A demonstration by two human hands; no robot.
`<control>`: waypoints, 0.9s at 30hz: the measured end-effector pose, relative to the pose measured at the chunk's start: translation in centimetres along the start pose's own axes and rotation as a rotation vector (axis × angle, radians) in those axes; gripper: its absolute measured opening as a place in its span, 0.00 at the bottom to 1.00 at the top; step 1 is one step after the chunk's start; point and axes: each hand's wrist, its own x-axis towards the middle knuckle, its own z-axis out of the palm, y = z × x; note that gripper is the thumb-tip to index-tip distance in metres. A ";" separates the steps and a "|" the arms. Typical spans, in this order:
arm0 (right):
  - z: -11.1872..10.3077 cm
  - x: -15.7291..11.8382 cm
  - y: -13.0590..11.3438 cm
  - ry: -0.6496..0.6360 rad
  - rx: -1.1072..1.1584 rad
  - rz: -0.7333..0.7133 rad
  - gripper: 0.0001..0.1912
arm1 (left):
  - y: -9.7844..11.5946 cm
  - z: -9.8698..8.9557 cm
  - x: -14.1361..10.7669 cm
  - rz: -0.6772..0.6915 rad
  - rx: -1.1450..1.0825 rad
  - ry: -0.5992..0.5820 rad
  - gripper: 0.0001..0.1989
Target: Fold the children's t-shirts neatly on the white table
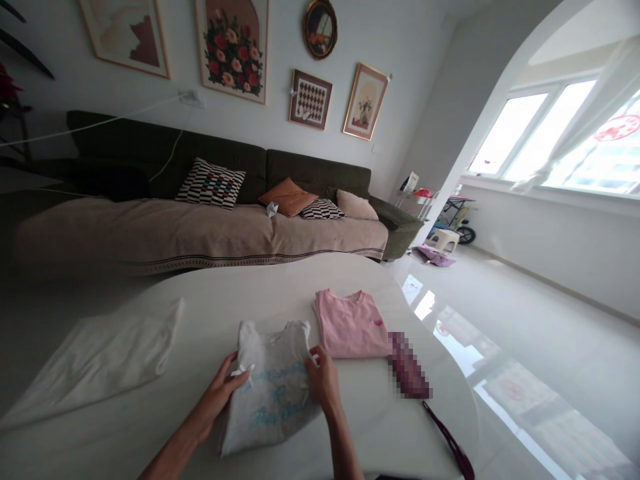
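Observation:
In front of me on the table lies a folded white-grey T-shirt (275, 390) with blue lettering and a small white bow near its left edge. My left hand (224, 385) grips the shirt's left edge, thumb on top beside the bow. At the opposite edge, my right hand (323, 375) pinches the fabric between thumb and fingers. Just beyond my right hand is a neatly folded pink T-shirt (353, 327) with a small dark pink mark on its chest. Off to the left, a white garment (115, 353) lies spread out with soft creases.
The white table (400, 440) has a curved edge. A pixelated maroon item (409, 367) with a dark red strap (450, 440) lies on its right side. Behind stands a dark green sofa (320, 170) with a beige cover and several cushions. Glossy floor (525, 347) extends to the right.

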 end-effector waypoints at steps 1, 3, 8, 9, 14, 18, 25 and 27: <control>-1.3 0.7 0.5 0.017 0.008 -0.008 0.12 | 0.7 1.3 0.5 0.010 -0.025 -0.068 0.31; -4.2 2.6 1.7 0.057 0.011 -0.019 0.13 | 2.0 4.3 2.1 0.039 -0.062 -0.170 0.32; -10.9 8.7 5.2 0.190 -0.071 0.008 0.15 | 4.5 12.7 8.7 0.133 -0.065 -0.250 0.31; -11.8 9.9 5.9 0.211 -0.094 0.018 0.15 | 4.7 14.2 10.1 0.150 -0.060 -0.246 0.30; -13.5 14.2 9.4 0.229 -0.224 0.098 0.16 | 3.0 19.3 15.8 0.166 -0.003 -0.154 0.29; -11.9 14.1 11.0 0.221 -0.342 0.189 0.22 | -0.3 19.8 17.7 0.100 0.115 -0.039 0.24; -5.5 10.8 9.5 -0.032 -0.685 -0.051 0.30 | -1.7 15.5 15.9 0.136 0.275 -0.037 0.23; -4.7 10.6 9.6 -0.120 -0.721 -0.010 0.30 | -0.8 11.8 14.5 0.205 0.339 0.012 0.24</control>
